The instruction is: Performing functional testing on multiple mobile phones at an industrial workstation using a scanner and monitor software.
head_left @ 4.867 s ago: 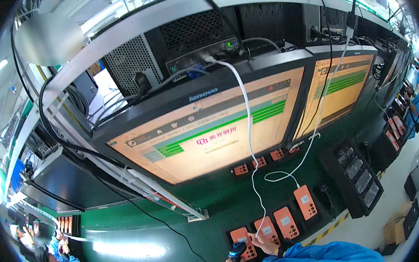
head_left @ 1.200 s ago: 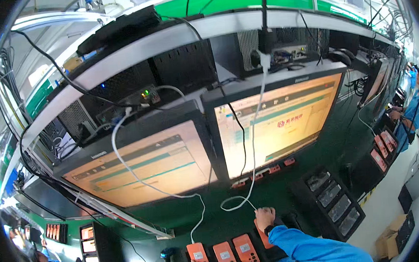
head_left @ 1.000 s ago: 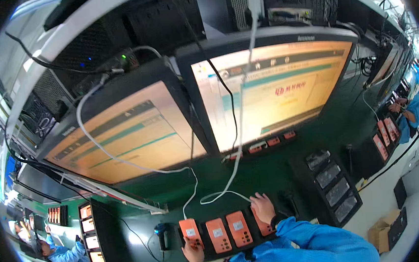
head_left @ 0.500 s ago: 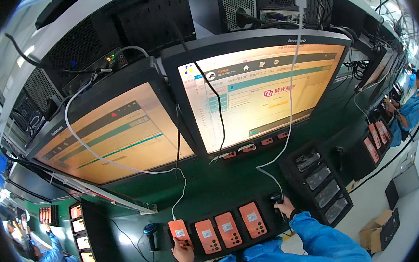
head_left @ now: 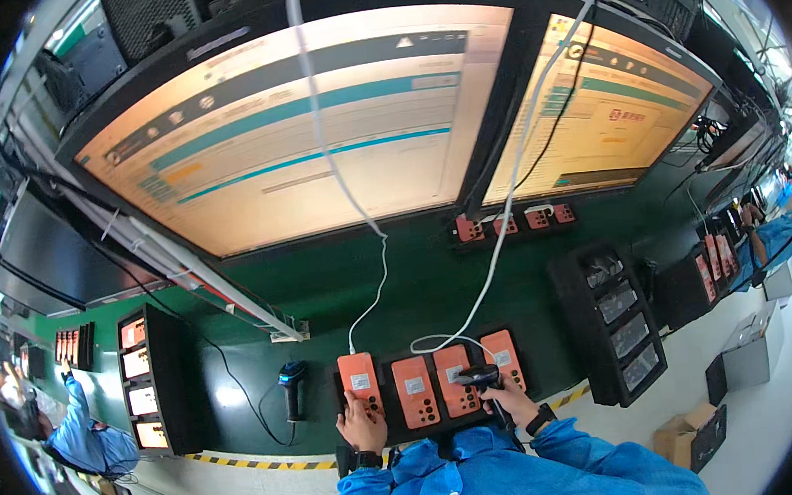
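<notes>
The left hand [head_left: 362,427] touches the near row's left phone [head_left: 358,381], grip unclear, likely light, slick and best edge-held; the right hand [head_left: 514,403] clasps a scanner [head_left: 478,377].

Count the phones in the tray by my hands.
4: a phone touched by your left hand, a second to its right, a third partly under the scanner, a fourth by your right hand. None seems hidden.

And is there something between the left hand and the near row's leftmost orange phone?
Nothing visible does stand between: the left hand touches the orange phone near its lower end; the white cable meets the upper.
</notes>
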The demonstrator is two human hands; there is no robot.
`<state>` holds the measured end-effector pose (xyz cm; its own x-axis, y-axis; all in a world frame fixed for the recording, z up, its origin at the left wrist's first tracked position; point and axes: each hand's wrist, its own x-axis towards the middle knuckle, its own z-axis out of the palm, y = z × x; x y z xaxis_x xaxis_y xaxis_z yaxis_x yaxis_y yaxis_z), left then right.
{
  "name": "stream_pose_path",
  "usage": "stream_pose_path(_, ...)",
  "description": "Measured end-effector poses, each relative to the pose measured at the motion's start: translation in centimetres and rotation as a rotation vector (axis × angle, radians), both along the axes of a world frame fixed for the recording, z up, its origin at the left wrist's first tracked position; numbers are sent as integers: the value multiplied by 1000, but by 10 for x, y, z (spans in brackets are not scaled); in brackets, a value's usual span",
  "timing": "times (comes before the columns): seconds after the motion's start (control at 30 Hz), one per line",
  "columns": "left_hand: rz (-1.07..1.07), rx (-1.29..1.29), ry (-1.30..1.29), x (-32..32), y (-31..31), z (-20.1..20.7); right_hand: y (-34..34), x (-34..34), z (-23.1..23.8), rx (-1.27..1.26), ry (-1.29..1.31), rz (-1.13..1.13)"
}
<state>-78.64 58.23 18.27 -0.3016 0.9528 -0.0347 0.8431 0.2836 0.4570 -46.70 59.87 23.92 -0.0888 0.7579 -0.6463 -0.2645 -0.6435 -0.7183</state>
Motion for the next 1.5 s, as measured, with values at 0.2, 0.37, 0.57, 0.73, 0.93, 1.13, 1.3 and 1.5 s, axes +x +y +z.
stream_pose_path(0.2, -58, 38, 24, -5, 3, 18, -2, -5, 5, -5, -28, 8)
stream_pose_path(0.37, -8, 156, -50, 20, 8, 50, 9, 35, 12, 84, -117, -62)
stream_pose_path(0.57, -365, -177, -620, 113, 36, 21, 53, 137, -42, 273, -362, -371)
stream_pose_path(0.73, -265, -139, -544, 166, 34, -19, 60, 156, -93, 119, -841, -388)
stream_pose_path(0.93, -269, -70, -858, 161, 64, -12, 66, 104, -74, 434, -799, -422)
stream_pose_path(1.13, -340, -165, -761, 142, 48, 30, 79, 23, -13, 643, -363, 46)
stream_pose_path(1.3, -353, -144, -721, 142, 37, 25, 80, 12, 35, 710, -357, 416)
stream_pose_path(1.5, -342, -49, -772, 139, 29, 9, 83, 12, 56, 679, -485, 568)
